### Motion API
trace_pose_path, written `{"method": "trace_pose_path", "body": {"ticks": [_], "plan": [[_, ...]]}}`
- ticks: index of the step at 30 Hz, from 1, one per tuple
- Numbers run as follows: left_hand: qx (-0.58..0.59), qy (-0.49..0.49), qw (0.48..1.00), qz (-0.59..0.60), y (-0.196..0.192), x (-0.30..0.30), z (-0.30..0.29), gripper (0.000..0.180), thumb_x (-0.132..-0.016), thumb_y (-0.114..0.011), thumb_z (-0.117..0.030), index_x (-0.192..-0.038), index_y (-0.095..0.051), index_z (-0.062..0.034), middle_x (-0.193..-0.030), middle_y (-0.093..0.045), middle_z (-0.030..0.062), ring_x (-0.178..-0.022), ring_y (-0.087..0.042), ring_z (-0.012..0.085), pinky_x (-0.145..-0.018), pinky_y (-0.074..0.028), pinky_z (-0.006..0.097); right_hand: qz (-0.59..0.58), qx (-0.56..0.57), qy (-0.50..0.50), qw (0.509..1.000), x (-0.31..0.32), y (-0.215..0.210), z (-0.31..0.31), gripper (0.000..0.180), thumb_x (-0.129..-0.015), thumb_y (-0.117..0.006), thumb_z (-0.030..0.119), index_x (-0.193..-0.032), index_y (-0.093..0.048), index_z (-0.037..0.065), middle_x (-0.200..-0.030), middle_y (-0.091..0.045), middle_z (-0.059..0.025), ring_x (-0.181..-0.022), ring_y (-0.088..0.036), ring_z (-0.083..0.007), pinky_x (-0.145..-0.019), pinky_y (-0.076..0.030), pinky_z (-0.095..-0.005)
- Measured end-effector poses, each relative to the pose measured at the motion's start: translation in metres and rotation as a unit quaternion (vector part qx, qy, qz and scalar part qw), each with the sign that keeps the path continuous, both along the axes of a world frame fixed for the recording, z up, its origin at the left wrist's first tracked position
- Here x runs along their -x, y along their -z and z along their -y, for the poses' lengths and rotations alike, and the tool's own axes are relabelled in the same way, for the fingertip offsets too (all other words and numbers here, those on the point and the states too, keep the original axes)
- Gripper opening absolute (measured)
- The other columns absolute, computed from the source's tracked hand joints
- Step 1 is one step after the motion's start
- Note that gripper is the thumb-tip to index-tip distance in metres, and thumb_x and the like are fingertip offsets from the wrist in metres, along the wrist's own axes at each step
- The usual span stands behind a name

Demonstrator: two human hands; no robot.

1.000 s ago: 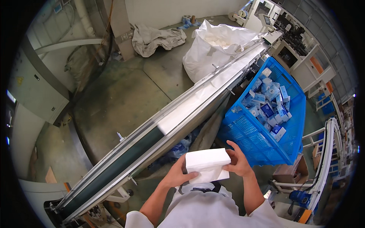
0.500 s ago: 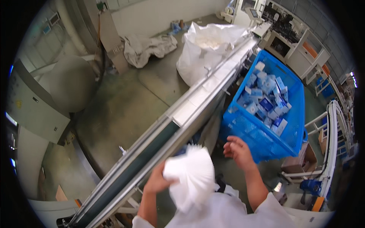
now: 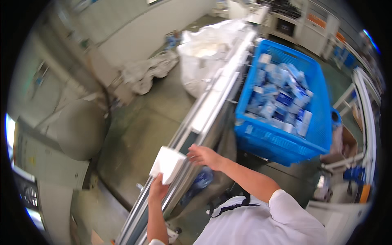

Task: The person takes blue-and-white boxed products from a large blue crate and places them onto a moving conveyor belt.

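Observation:
A stack of white folded tissues (image 3: 167, 160) rests over the rails of a narrow conveyor (image 3: 189, 141) with a dark green belt. At its near end my left hand (image 3: 158, 188) grips it, thumb on top. My right hand (image 3: 204, 157) reaches across to the stack's right side, fingers stretched and holding nothing; whether the fingertips touch it I cannot tell. Beyond a short bare stretch of belt, a row of white tissue stacks (image 3: 209, 107) lies along the conveyor.
Right of the conveyor stands a blue plastic crate (image 3: 281, 152) with many small blue-and-white packs (image 3: 281, 100). A large white sack (image 3: 194, 67) stands left of the conveyor, near a crumpled grey sheet (image 3: 145, 73). White machinery (image 3: 318, 36) is at the far right.
My left hand has carried the tissue stack forward and left, from in front of my body onto the conveyor. My right hand has swung left from beside the crate toward the stack. The view has turned.

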State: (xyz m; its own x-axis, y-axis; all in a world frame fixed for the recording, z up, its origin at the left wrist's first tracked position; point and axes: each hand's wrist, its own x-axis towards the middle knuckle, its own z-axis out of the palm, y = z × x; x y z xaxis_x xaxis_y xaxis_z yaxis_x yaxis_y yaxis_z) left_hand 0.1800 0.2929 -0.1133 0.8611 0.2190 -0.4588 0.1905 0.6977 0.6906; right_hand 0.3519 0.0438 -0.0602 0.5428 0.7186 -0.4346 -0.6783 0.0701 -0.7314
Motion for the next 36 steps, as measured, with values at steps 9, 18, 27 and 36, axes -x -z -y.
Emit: {"method": "trace_pose_path", "body": {"ticks": [9,18,27,36], "plan": [[-0.088,0.141,0.922,-0.349,0.112,0.024,-0.093,0.05,-0.091,-0.061,-0.036,-0.125,-0.053,-0.0012,-0.115,-0.061,0.0132,-0.098,-0.062,0.0246,-0.084,-0.051,0.035,0.303,0.034,-0.128,0.944,-0.123,-0.104,0.239,0.036,-0.096,-0.054,0.026,-0.122,-0.055,0.001,-0.107,-0.064,-0.01,-0.089,-0.063,-0.0156,-0.076,-0.053,-0.0294],[-0.589,0.095,0.776,-0.203,-0.08,-0.096,0.117,0.036,-0.095,-0.055,-0.016,-0.126,-0.048,0.0,-0.119,-0.057,0.0168,-0.105,-0.058,0.0305,-0.09,-0.049,0.04,0.372,0.491,-0.059,0.786,-0.306,0.144,0.483,0.062,-0.072,-0.067,0.034,-0.123,-0.054,0.002,-0.114,-0.061,-0.0217,-0.105,-0.059,-0.0349,-0.09,-0.047,-0.0387],[-0.424,0.044,0.895,-0.128,-0.091,-0.186,0.262,0.029,-0.091,-0.063,-0.018,-0.111,-0.058,0.0024,-0.101,-0.064,0.0128,-0.089,-0.062,0.0229,-0.08,-0.052,0.035,0.364,0.431,-0.283,0.775,-0.297,0.191,0.437,0.085,-0.063,-0.075,0.041,-0.136,-0.045,0.009,-0.122,-0.056,-0.0249,-0.114,-0.052,-0.0392,-0.096,-0.043,-0.0443],[-0.365,0.131,0.919,0.065,-0.112,-0.278,0.345,0.036,-0.09,-0.061,-0.01,-0.122,-0.05,0.0016,-0.112,-0.06,0.0129,-0.095,-0.061,0.0183,-0.081,-0.05,0.031,-0.162,0.067,0.186,0.967,-0.317,0.046,0.436,0.051,-0.085,-0.056,0.044,-0.116,-0.058,0.004,-0.104,-0.063,-0.0113,-0.09,-0.062,-0.0233,-0.069,-0.052,-0.0364]]}}
